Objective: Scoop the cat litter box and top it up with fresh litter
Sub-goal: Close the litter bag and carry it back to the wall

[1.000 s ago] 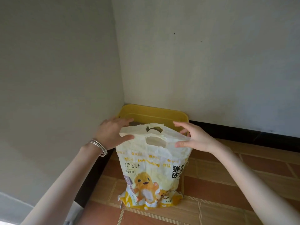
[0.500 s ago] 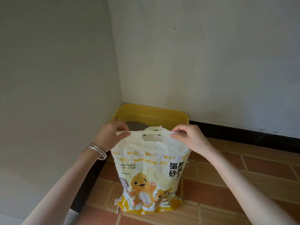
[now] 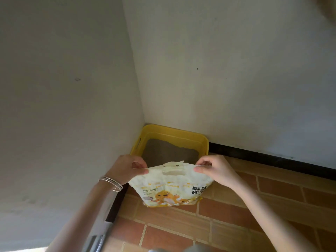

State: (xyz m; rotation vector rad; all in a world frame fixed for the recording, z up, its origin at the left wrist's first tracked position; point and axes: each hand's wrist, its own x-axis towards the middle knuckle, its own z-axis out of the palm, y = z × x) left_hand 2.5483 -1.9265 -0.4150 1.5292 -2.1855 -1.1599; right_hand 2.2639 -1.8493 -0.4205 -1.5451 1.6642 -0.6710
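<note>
A yellow litter box point(image 3: 203, 142) sits in the corner where two walls meet, with grey litter point(image 3: 167, 151) inside it. In front of it stands a white and yellow bag of cat litter point(image 3: 171, 188) with a cartoon chick printed on it. My left hand point(image 3: 127, 168) pinches the bag's top left corner. My right hand point(image 3: 214, 168) pinches the top right corner. The bag's top edge with its handle hole is stretched flat between both hands. The near rim of the box is hidden behind the bag.
The floor point(image 3: 236, 220) is brown tile with a black skirting strip point(image 3: 272, 157) along the right wall. White walls close in on the left and behind the box. A metal bangle point(image 3: 111, 182) circles my left wrist. A grey blurred shape point(image 3: 96, 240) lies at the bottom edge.
Both hands closed on the bag's top corners and pulled the top taut. The view has tilted, so the bag looks shorter and more of the grey litter shows.
</note>
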